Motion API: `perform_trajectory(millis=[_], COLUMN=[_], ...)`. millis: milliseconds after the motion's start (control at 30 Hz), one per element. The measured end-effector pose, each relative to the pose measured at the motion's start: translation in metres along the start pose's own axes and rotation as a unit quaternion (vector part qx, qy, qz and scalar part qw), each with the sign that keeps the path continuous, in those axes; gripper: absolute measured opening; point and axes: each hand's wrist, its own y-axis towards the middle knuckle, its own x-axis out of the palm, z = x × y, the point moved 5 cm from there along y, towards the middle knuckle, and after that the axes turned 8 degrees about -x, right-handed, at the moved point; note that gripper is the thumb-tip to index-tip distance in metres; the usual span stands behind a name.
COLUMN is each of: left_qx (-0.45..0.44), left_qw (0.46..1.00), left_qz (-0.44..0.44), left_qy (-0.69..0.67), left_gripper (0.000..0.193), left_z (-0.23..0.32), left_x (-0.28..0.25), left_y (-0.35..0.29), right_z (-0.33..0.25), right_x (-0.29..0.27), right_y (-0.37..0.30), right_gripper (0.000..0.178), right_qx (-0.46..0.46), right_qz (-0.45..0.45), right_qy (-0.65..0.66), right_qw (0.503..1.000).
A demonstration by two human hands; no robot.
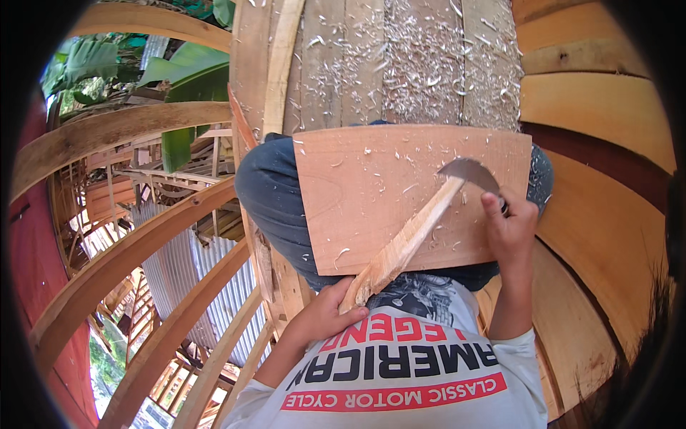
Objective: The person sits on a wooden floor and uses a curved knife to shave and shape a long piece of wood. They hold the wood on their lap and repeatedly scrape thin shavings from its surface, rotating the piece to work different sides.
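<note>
Across my lap lies a flat wooden board with a few curled shavings on it. My left hand is closed round the thick, rough lower end of a tapered wooden stick, close to my shirt. The stick slants up to the right over the board. In my right hand, at the board's right edge, is a knife with a broad curved blade. Its handle is mostly hidden by my fingers. The blade lies across the stick's thin far end.
Pale shavings cover the plank floor ahead of my knees. A long wooden strip lies along its left side. Wide planks line the right. Spaced wooden slats stand at left, with corrugated metal sheets and banana leaves beyond.
</note>
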Motion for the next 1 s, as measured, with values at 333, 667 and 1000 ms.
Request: perform_trajectory(millis=[333,667,1000], left_qx=[0.036,0.214,0.244], left_qw=[0.964,0.846,0.812], left_qz=[0.236,0.445,0.483], left_qy=[0.117,0.203,0.218], left_gripper=[0.065,0.069,0.066], left_z=[0.091,0.191,0.229], left_x=[-0.025,-0.007,-0.011], left_y=[-0.034,-0.014,-0.02], right_z=[-0.021,-0.009,0.022], right_x=[0.022,0.017,0.022], right_y=[0.012,0.016,0.018], right_gripper=[0.055,0.047,0.029], right_qx=[-0.035,0.044,0.094], right_qz=[-0.039,-0.079,-0.103], right_qy=[0.371,0.503,0.507], right_qw=[0.927,0.86,0.851])
